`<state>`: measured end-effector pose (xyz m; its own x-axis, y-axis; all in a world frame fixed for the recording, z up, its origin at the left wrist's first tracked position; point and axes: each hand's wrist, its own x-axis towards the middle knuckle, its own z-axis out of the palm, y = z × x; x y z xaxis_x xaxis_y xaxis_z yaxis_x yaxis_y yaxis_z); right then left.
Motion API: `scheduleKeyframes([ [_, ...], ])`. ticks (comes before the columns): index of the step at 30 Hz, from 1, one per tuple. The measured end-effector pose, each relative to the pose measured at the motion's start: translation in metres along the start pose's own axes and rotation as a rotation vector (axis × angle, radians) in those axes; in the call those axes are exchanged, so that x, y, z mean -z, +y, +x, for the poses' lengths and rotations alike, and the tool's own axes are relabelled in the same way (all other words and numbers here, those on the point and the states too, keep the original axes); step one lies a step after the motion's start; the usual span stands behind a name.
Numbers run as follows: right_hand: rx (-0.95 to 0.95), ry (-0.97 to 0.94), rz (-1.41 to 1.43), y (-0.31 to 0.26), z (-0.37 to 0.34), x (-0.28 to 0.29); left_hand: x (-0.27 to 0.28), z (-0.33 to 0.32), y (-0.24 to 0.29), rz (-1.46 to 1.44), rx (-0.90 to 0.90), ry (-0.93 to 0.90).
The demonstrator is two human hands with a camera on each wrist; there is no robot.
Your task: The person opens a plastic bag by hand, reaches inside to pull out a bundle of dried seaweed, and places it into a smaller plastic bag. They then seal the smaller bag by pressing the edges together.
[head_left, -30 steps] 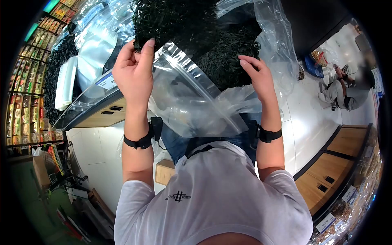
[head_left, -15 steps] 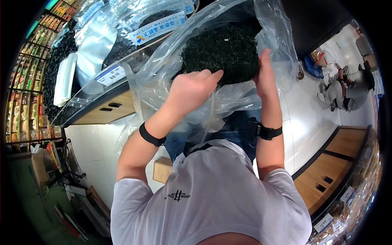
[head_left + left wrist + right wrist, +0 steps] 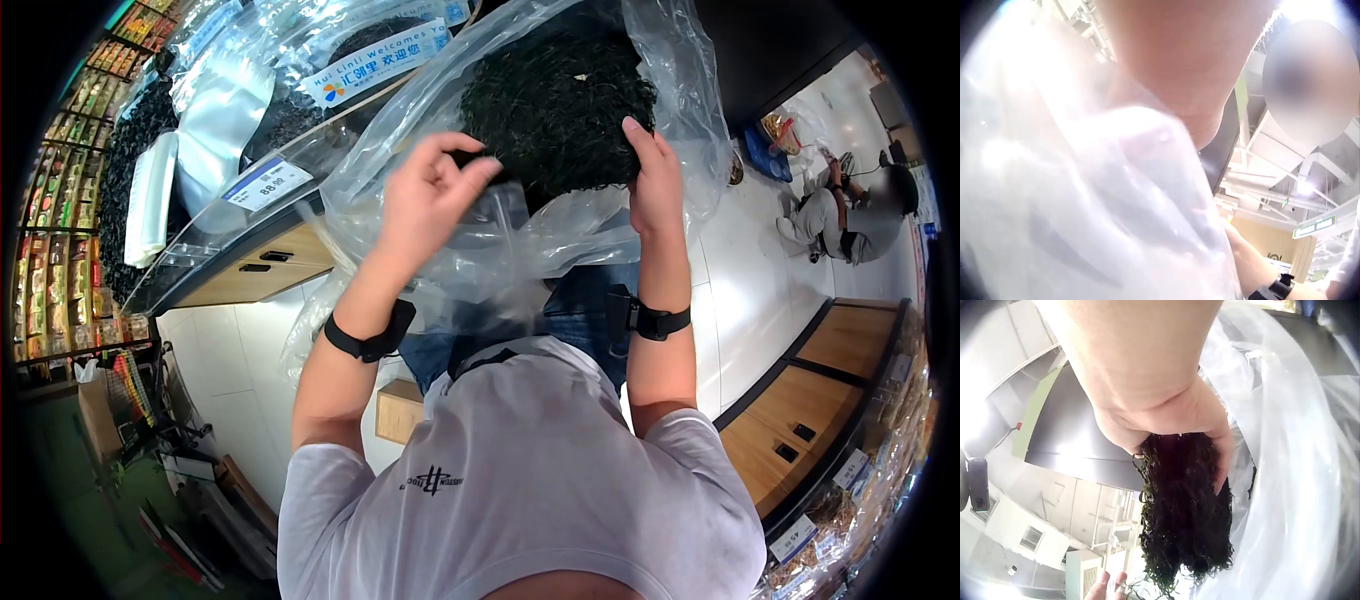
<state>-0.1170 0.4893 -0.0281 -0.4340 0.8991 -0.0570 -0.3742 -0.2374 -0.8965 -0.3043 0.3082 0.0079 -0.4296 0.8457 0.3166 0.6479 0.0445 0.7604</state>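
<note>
**Currently R side is closer**

Big clear bag (image 3: 693,110) spreads wide up front; dark seaweed bundle (image 3: 560,115) is approx. mid-bag, can't tell how far inside. Key bit imo: bundle lies btwn the hands, a bit wider crosswise than deep, afaict. R hand (image 3: 655,188) is nearer: fingers grip the bundle's R edge, thumb opp. the rest. L hand (image 3: 425,200) is by its near-L corner, fingers half-bent; can't tell if they pinch anything.
</note>
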Motion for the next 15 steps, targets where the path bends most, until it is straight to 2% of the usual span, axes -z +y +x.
scheduleKeyframes([
  [3,0.045,0.006,0.088,0.005,0.004,0.005,0.006,0.016,-0.007,-0.448,0.350,0.056],
  [4,0.047,0.005,0.087,0.007,0.004,0.006,0.007,0.021,-0.010,-0.460,0.390,0.018],
  [9,0.100,0.003,0.202,0.012,0.005,0.005,0.008,0.038,-0.004,-0.552,0.478,-0.037],
  [11,0.106,-0.006,0.203,0.013,0.002,0.003,0.008,0.045,-0.007,-0.657,0.547,-0.146],
  [15,0.111,-0.054,0.158,0.017,-0.002,0.005,0.004,0.048,-0.007,-0.680,0.582,-0.212],
])
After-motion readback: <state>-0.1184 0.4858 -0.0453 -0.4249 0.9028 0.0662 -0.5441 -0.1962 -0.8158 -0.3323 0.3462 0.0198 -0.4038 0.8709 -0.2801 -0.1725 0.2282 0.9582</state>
